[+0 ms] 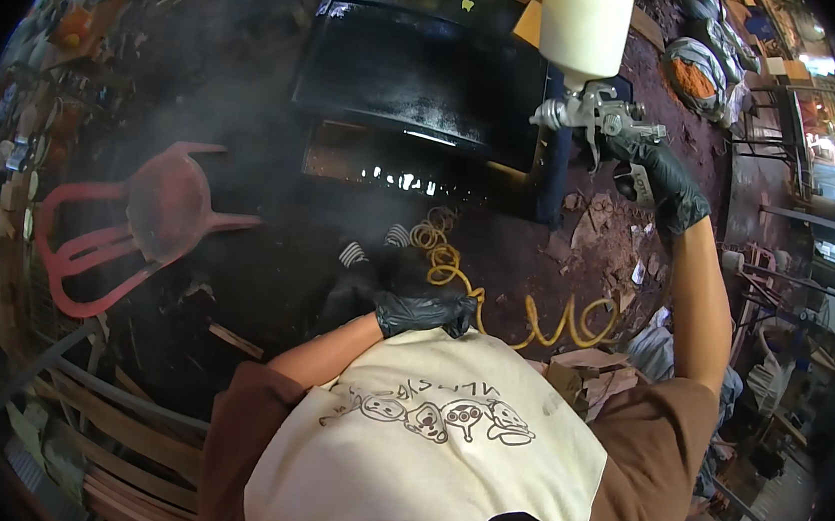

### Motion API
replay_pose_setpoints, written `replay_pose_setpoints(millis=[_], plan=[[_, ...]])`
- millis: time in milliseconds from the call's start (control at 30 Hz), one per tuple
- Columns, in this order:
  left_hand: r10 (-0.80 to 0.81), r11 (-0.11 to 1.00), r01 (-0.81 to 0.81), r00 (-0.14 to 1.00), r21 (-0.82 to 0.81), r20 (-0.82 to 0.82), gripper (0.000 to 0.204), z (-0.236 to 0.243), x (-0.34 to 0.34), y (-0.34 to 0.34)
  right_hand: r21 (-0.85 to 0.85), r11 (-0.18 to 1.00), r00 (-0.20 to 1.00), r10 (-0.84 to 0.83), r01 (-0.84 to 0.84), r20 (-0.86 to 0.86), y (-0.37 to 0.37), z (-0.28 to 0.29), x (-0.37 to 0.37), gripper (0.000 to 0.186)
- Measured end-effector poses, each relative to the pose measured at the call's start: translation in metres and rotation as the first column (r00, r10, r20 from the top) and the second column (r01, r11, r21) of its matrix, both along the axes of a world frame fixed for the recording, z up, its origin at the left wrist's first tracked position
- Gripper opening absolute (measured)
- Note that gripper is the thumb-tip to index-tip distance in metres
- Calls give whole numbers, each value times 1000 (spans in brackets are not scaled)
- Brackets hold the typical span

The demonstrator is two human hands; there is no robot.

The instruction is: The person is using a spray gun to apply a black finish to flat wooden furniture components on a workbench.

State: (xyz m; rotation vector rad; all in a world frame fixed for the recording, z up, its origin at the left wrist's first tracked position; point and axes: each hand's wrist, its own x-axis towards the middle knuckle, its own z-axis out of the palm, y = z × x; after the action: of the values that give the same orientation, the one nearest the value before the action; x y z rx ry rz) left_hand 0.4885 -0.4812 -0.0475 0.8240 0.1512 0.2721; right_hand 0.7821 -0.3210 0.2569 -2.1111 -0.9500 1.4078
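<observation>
My right hand [662, 179], in a black glove, grips a metal spray gun [597, 117] by its handle. A pale cup [587, 26] sits on top of the gun, and its nozzle points left over a glossy black panel [425, 75]. My left hand [422, 314], also gloved in black, is held against my waist with its fingers curled. A yellow coiled hose [448, 258] passes right by the left fingertips. Whether those fingers grip the hose is hidden.
A red plastic chair [166, 206] lies on the dark floor to the left, in hazy air. Wooden slats [127, 454] stand at lower left. Scraps and cardboard [592, 378] litter the floor at right. A sack with orange contents [694, 79] is at far right.
</observation>
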Motion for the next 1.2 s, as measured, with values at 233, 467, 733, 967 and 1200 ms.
replay_pose_setpoints(millis=[233,467,733,967,1200], plan=[[-177,984,172,966,-46,-188,33,56,-14,18,73,988,977,120,-135,175,-23,9,1,28],[-54,979,101,966,177,-252,44,56,-15,22,96,990,985,115,-103,-132,16,-44,-75,23],[125,969,-89,981,229,-148,34,42,-23,13,479,741,807,581,-470,-108,115,-84,-191,23],[408,843,-312,902,439,-141,34,29,-30,1,593,550,687,726,-588,9,132,-57,-247,23],[504,789,-419,860,449,-84,35,62,-36,8,189,865,875,481,-465,-48,138,-37,-248,24]])
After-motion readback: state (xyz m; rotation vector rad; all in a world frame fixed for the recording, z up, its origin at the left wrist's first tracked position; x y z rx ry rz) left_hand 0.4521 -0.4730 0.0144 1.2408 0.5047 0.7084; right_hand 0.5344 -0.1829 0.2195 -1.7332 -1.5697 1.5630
